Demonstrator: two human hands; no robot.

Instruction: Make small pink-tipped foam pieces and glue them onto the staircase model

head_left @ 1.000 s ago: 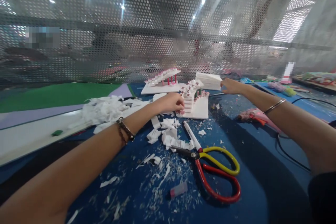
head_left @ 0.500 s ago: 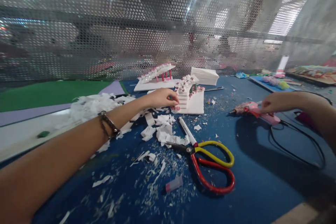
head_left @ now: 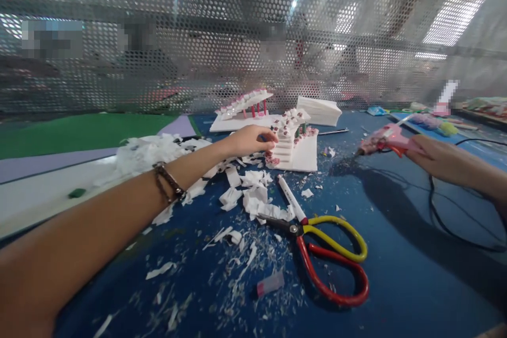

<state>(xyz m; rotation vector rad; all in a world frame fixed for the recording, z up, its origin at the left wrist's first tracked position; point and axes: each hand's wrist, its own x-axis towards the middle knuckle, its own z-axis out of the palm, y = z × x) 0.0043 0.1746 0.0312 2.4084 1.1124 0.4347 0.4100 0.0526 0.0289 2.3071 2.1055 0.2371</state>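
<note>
A small white staircase model, trimmed with pinkish-red bits and fixed to a white base, stands near the middle of the table. At its left side is my left hand, its fingers curved and apart with no object visible between them; whether the fingertips touch the model is unclear. On the right, my right hand is closed around the handle of a pink hot glue gun. The gun is raised over the table, its nozzle pointing left toward the model, and a black cord hangs below.
Scissors with yellow and red handles lie in front, beside a white marker and a loose cap. Paper scraps litter the blue table. Behind stand a second white model and a white block.
My right hand has lifted the glue gun from near the tabletop. My left fingers have loosened and spread slightly beside the staircase model. The view has shifted a little.
</note>
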